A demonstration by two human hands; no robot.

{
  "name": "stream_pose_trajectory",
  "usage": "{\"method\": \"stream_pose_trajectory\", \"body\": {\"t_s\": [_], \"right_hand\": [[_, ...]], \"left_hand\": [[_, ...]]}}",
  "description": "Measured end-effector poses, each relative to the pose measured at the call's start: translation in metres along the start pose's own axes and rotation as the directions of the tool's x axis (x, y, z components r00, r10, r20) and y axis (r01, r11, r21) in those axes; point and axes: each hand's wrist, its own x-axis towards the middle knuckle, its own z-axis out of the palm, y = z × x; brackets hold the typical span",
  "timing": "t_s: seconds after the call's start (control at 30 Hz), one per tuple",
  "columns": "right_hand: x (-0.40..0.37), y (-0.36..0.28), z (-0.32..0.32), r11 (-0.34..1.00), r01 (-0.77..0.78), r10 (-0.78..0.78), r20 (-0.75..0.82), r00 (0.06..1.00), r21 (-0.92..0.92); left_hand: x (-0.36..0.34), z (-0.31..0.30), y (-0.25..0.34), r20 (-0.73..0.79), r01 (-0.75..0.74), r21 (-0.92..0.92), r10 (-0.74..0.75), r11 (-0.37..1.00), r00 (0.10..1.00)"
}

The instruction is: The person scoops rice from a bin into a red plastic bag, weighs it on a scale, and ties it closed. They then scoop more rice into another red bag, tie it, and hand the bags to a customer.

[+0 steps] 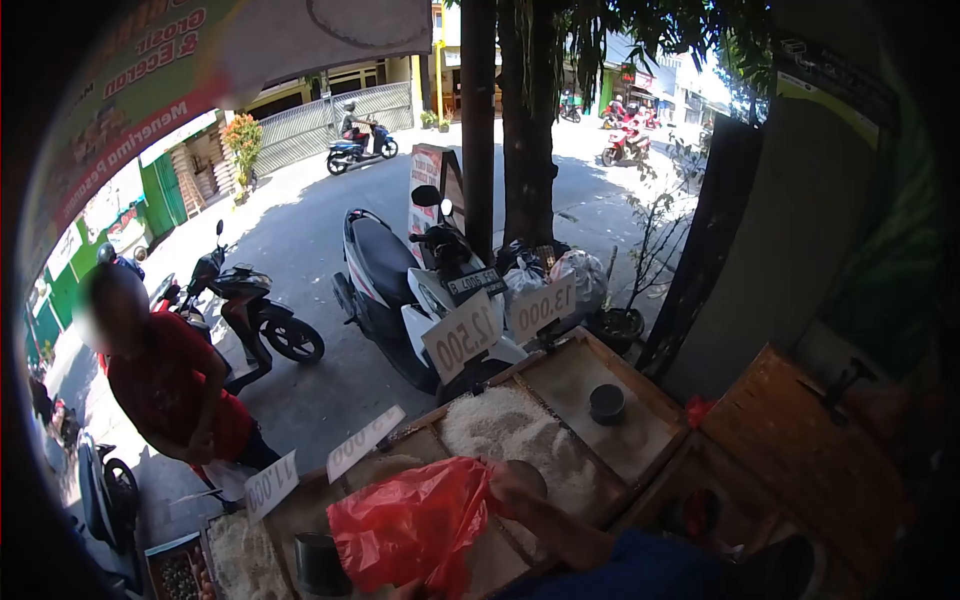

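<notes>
A red plastic bag (410, 525) hangs crumpled over the rice bins, its top edge in the fingers of my right hand (512, 492). That arm, in a blue sleeve, reaches in from the lower right. Of my left hand (406, 591) only a sliver shows at the bottom edge, under the bag; its fingers are hidden. Just behind my right hand, a round measuring cup (530, 474) rests by the heap of white rice (500, 425). A dark cup (607, 403) stands in the far right bin. Left of the bag is a dark cylindrical container (318, 563).
Price cards (462, 332) stand along the wooden bin frame (640, 385). At lower left is a box of small round goods (180, 575). A person in a red shirt (180, 385) stands across the bins. Parked motorbikes (400, 275) and a tree trunk (528, 140) lie beyond.
</notes>
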Motion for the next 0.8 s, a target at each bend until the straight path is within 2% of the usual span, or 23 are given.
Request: {"method": "stream_pose_trajectory", "body": {"t_s": [0.03, 0.07, 0.1, 0.13, 0.17, 0.2, 0.23, 0.3, 0.33, 0.37, 0.4, 0.43, 0.47, 0.5, 0.53, 0.57, 0.6, 0.63, 0.67, 0.7, 0.73, 0.77, 0.8], "right_hand": [[-0.002, 0.016, -0.001, 0.881, -0.096, 0.072, 0.070, 0.995, 0.463], [-0.015, 0.013, 0.004, 0.881, -0.142, 0.115, 0.086, 0.990, 0.452], [-0.036, -0.004, 0.017, 0.935, -0.201, 0.140, 0.216, 0.966, 0.293], [-0.048, -0.014, 0.023, 0.960, -0.251, 0.193, 0.359, 0.913, 0.122], [-0.051, -0.015, 0.020, 0.935, -0.342, 0.277, 0.408, 0.870, 0.096], [-0.050, -0.016, 0.011, 0.897, -0.307, 0.441, 0.596, 0.671, -0.317], [-0.047, -0.015, -0.003, 0.764, -0.093, 0.609, 0.666, 0.430, -0.639], [-0.021, 0.025, -0.056, 0.784, -0.026, 0.573, 0.706, 0.417, -0.621], [-0.016, 0.024, -0.056, 0.778, -0.035, 0.590, 0.709, 0.387, -0.628], [-0.009, 0.016, -0.051, 0.911, -0.325, 0.408, 0.652, 0.639, -0.253], [-0.004, 0.008, -0.046, 0.878, -0.426, 0.305, 0.430, 0.850, 0.218], [-0.003, 0.006, -0.038, 0.873, -0.444, 0.324, 0.442, 0.836, 0.200], [-0.004, 0.006, -0.028, 0.830, -0.473, 0.365, 0.354, 0.861, 0.296], [-0.007, 0.006, -0.022, 0.782, -0.485, 0.411, 0.260, 0.873, 0.392], [-0.011, 0.006, -0.026, 0.778, -0.504, 0.429, 0.268, 0.863, 0.376], [-0.016, 0.006, -0.034, 0.840, -0.481, 0.450, 0.171, 0.876, 0.252], [-0.018, 0.001, -0.039, 0.881, -0.458, 0.452, 0.073, 0.889, 0.119], [-0.033, -0.052, -0.015, 0.878, -0.473, 0.467, 0.088, 0.880, 0.069], [-0.031, -0.053, -0.044, 0.899, -0.439, 0.416, 0.310, 0.855, 0.003], [-0.031, -0.058, -0.079, 0.919, -0.392, 0.361, 0.517, 0.776, -0.053], [-0.037, -0.080, -0.087, 0.931, -0.323, 0.365, 0.476, 0.800, -0.170], [-0.044, -0.102, -0.091, 0.925, -0.252, 0.359, 0.434, 0.826, -0.286], [-0.050, -0.105, -0.110, 0.941, -0.098, 0.170, 0.203, 0.964, -0.324]], "left_hand": [[0.008, -0.007, 0.017, -0.190, -0.061, -0.189, 0.024, 0.980, 0.982], [0.011, -0.013, 0.038, -0.383, -0.135, -0.365, -0.017, 0.921, 0.924], [0.005, -0.020, 0.057, -0.565, -0.224, -0.506, -0.124, 0.833, 0.816], [0.001, -0.028, 0.085, -0.526, -0.375, -0.826, -0.334, 0.422, 0.782], [-0.002, -0.036, 0.091, -0.493, -0.410, -0.869, -0.421, 0.276, 0.762], [-0.009, -0.043, 0.088, -0.457, -0.454, -0.881, -0.488, 0.133, 0.744], [-0.019, -0.048, 0.089, -0.459, -0.471, -0.873, -0.546, 0.129, 0.701], [-0.030, -0.054, 0.090, -0.070, 0.024, -0.974, -0.404, 0.224, 0.912], [-0.032, -0.055, 0.076, -0.075, 0.016, -0.979, -0.428, 0.204, 0.901], [-0.032, -0.056, 0.053, 0.240, 0.327, -0.840, -0.243, 0.434, 0.940], [-0.030, -0.060, 0.050, 0.567, 0.490, -0.554, -0.126, 0.673, 0.814], [-0.025, -0.059, 0.050, 0.577, 0.436, -0.413, -0.140, 0.800, 0.805], [-0.020, -0.061, 0.058, 0.567, 0.440, -0.432, -0.142, 0.787, 0.812], [-0.014, -0.063, 0.064, 0.348, 0.210, -0.401, -0.063, 0.892, 0.935], [-0.007, -0.063, 0.069, 0.120, -0.014, -0.302, 0.052, 0.953, 0.991], [0.002, -0.060, 0.071, 0.106, -0.006, -0.316, 0.042, 0.949, 0.993], [0.013, -0.055, 0.073, -0.148, -0.075, -0.709, -0.043, 0.701, 0.988], [0.024, -0.051, 0.077, -0.330, -0.249, -0.914, -0.230, 0.320, 0.916], [0.036, -0.049, 0.087, -0.334, -0.253, -0.916, -0.244, 0.311, 0.911], [0.049, -0.046, 0.100, -0.314, -0.278, -0.949, -0.342, 0.150, 0.886], [0.064, -0.045, 0.115, -0.275, -0.312, -0.950, -0.433, -0.015, 0.858], [0.080, -0.046, 0.132, -0.077, -0.150, -0.976, -0.394, -0.157, 0.916], [0.100, -0.049, 0.146, 0.118, 0.022, -0.957, -0.319, -0.289, 0.940]]}}
